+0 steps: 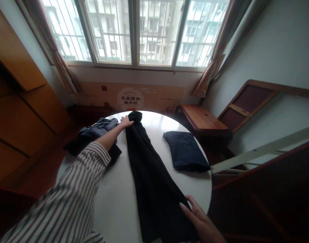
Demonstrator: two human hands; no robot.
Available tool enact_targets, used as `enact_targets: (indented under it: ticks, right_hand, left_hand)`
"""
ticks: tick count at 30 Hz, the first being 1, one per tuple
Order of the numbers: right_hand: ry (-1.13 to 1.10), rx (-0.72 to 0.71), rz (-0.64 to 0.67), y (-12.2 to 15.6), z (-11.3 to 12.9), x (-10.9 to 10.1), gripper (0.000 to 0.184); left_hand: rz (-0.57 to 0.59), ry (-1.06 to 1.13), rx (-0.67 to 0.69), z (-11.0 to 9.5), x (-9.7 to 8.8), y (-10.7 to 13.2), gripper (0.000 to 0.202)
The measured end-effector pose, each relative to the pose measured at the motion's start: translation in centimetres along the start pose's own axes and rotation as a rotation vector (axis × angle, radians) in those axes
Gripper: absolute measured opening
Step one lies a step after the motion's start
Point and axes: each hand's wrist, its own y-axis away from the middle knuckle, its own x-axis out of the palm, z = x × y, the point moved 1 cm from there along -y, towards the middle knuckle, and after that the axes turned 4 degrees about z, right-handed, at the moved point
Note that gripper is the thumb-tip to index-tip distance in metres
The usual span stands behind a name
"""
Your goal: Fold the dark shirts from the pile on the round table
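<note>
"Black garment (pixel 146 172) right down the middle of that round white tabletop (pixel 114 209), do you see it?"

"I do. It's laid out long, not folded over, with one end bunched at the far side."

"And the hands?"

"Left hand (pixel 126 121) is at the bunched end with its fingers spread. It looks open, not clenched, though I can't tell whether it's pinching any cloth. Right hand (pixel 201 219) is at the near end of the garment, also open, with its fingertips against the edge."

"How far along are things, going by the way they lie?"

"To the right of the black garment, a navy garment (pixel 186 152) is already folded into a flat, tidy block. To its left, a heap of blue-grey and dark clothes (pixel 93 131) lies loose beneath the left forearm (pixel 107 140)."

"So that's one folded?"

"One folded, one spread out flat, and the heap not yet sorted, as far as I can see from here."
</note>
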Motion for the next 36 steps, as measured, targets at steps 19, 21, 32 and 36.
enact_targets:
  ticks: [19, 21, 32, 36]
  right_hand:
    - [-0.05, -0.088, 0.162, -1.9, 0.9, 1.4, 0.058]
    - [-0.041, -0.103, 0.134, -2.0, 1.0, 1.6, 0.06]
    - [0.017, -0.177, 0.12, -2.9, 0.6, 1.5, 0.062]
    - [0.051, -0.163, 0.124, -2.8, 0.3, 1.1, 0.061]
  left_hand:
    - [0.653, -0.508, 0.646, 6.0, -0.5, 41.3, 0.015]
    - [0.653, -0.496, 0.674, 5.9, -0.8, 41.4, 0.012]
    - [0.576, -0.702, 0.717, 4.0, -0.4, 40.8, 0.024]
    - [0.653, -0.786, 0.911, 4.8, -2.1, 41.0, 0.015]
